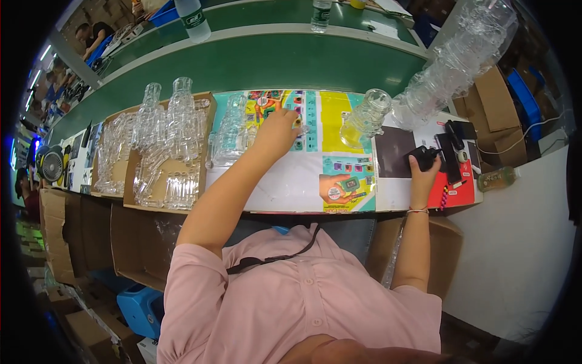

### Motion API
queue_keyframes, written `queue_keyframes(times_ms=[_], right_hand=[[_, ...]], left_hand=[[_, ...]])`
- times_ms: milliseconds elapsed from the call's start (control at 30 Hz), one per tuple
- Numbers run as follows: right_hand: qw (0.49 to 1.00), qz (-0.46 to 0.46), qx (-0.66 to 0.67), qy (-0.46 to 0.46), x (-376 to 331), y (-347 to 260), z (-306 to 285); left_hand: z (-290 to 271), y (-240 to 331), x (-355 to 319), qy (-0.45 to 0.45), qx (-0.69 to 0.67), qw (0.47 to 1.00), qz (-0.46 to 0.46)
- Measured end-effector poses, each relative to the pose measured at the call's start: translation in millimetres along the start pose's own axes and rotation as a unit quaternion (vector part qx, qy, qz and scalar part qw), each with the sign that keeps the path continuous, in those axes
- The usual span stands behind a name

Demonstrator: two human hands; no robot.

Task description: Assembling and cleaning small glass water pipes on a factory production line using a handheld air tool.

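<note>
In the head view, a small black object (422,156) is held in the right hand (425,172), over the right part of the surface (279,189), near a red printed panel (462,195) on which dark items are laid. The left hand (279,130) is stretched over a colourful printed sheet (336,115); whether anything is gripped by it cannot be told. Just to its left, clear plastic pieces (232,130) are stood, and beyond them more are gathered in a cardboard box (210,130). Between the hands, a clear plastic holder (365,118) is placed, tilted slightly.
</note>
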State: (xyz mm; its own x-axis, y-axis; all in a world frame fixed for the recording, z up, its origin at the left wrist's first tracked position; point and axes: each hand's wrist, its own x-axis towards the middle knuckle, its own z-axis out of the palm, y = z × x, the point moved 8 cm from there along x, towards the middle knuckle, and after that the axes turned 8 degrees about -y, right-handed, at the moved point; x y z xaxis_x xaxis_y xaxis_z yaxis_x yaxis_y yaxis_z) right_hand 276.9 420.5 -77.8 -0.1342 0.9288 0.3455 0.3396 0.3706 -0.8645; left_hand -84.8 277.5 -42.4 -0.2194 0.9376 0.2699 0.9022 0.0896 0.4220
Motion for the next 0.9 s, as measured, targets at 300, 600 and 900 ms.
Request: queue_keyframes(times_ms=[300, 600, 900], right_hand=[[0.969, -0.169, 0.068, 0.166, -59, -31, -56], [0.954, -0.142, 0.078, -0.252, -125, -113, 82], [0.857, 0.07, 0.421, -0.288, -130, -110, 110]], left_hand=[[-79, 5, -149, 0.042, 0.077, 0.995, -0.054], [-25, -1, -164, -0.025, -0.037, 0.988, -0.145], [18, 106, -111, -0.111, -0.266, 0.951, 0.113]])
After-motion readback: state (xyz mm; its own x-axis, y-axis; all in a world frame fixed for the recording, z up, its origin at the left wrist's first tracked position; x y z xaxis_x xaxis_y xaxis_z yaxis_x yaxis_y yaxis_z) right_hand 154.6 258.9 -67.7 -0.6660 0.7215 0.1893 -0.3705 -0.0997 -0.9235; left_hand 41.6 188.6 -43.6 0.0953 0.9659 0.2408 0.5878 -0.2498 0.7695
